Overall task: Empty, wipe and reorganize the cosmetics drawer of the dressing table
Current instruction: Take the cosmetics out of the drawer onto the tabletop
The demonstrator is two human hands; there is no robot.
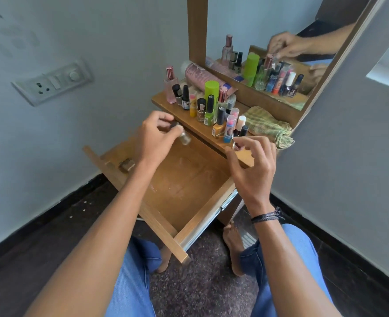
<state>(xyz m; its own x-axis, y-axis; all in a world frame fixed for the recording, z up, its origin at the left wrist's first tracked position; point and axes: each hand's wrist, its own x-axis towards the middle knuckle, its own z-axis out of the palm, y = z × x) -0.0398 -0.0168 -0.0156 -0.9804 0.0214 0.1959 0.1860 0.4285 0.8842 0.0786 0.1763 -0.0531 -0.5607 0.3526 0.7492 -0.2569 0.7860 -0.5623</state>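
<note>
The wooden drawer (202, 211) is pulled out and holds nothing; its floor shows pale smears. Above its back left part, my left hand (157, 138) grips a small nail polish bottle (184, 137) with a dark cap. My right hand (252, 165) hovers at the shelf's front right edge, its fingertips at a small bottle (236, 145); whether they pinch it I cannot tell. Several nail polishes, perfume bottles and a green can (211, 88) stand on the shelf (163, 102). A green checked cloth (268, 126) lies on the shelf's right end.
A mirror (280, 42) rises behind the shelf and reflects the bottles and a hand. A switchboard (54, 82) is on the left wall. The drawer's front panel carries a knob (126, 165). My knees and bare feet are under the drawer on the dark floor.
</note>
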